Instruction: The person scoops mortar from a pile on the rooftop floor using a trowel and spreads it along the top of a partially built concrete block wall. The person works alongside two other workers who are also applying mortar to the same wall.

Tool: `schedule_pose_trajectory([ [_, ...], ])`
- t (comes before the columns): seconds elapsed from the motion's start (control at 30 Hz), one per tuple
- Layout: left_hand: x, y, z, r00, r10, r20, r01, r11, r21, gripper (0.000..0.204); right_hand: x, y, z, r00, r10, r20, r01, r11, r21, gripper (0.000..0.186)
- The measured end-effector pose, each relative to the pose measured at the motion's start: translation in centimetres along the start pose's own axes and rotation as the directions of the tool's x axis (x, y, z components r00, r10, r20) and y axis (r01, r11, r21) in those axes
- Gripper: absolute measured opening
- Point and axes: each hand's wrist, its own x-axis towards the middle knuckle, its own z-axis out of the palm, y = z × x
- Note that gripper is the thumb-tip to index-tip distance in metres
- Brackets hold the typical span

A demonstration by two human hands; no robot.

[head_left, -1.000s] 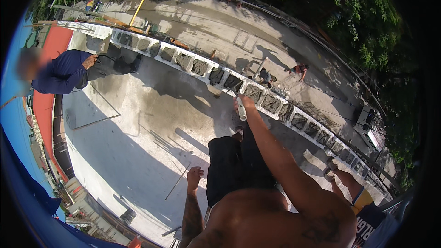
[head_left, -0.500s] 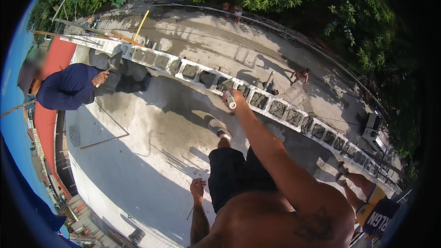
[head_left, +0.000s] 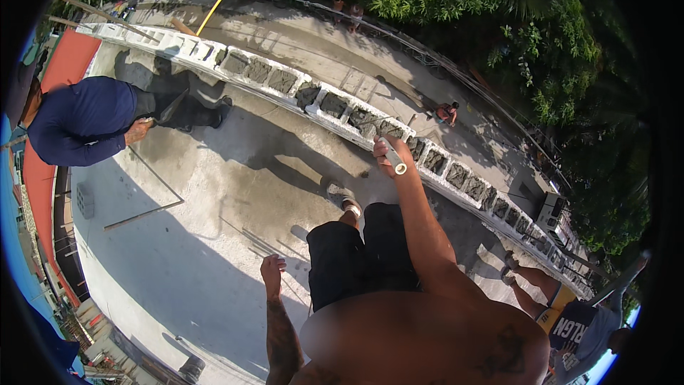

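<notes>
My right hand (head_left: 392, 157) reaches forward over the hollow-block wall (head_left: 320, 110), its fingers wrapped around a trowel by its pale, round-ended handle (head_left: 397, 163). The trowel's blade is mostly hidden beyond my hand, against the grey mortar. Mortar (head_left: 333, 105) fills the cores of the blocks near it. A raised course of blocks ends in a step just beside my right hand. My left hand (head_left: 273, 271) hangs low over the pale concrete floor, fingers loosely apart and holding nothing.
At the left a co-worker in a dark blue top (head_left: 85, 121) holds a trowel (head_left: 172, 108). Another person in a dark jersey (head_left: 570, 328) is at the lower right. A grey block (head_left: 84, 199) and a thin bent bar (head_left: 146, 215) lie on the floor. Beyond the wall runs a road (head_left: 285, 36).
The view has shifted, and my right hand with the trowel appears farther right, still by the step in the wall. My left hand has shifted left. The co-worker's trowel has dropped lower.
</notes>
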Motion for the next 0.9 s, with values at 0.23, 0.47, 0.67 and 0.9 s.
schedule_pose_trajectory([
  [0.23, 0.9, -0.2, -1.7, 0.996, 0.073, 0.049, -0.073, 0.997, -0.003, 0.025, 3.1, -0.4, 2.9, 0.990, -0.073, 0.122, 0.071, 0.997, 0.025, 0.017],
  [0.47, -1.1, -6.3, -4.0, 0.983, -0.181, 0.034, 0.183, 0.980, -0.079, 0.022, 6.4, 1.9, 7.9, 0.996, 0.064, 0.063, -0.065, 0.998, 0.008, 0.016],
  [0.67, -3.5, -8.1, -4.4, 0.949, -0.291, -0.118, 0.256, 0.934, -0.251, 0.021, 10.8, 1.6, 6.3, 0.989, -0.055, 0.136, 0.046, 0.997, 0.063, 0.013],
  [0.9, -4.0, -10.6, -2.1, 0.967, -0.196, -0.162, 0.144, 0.948, -0.285, 0.029, 11.1, 3.5, 9.8, 0.983, -0.021, 0.180, 0.022, 1.000, -0.005, 0.013],
])
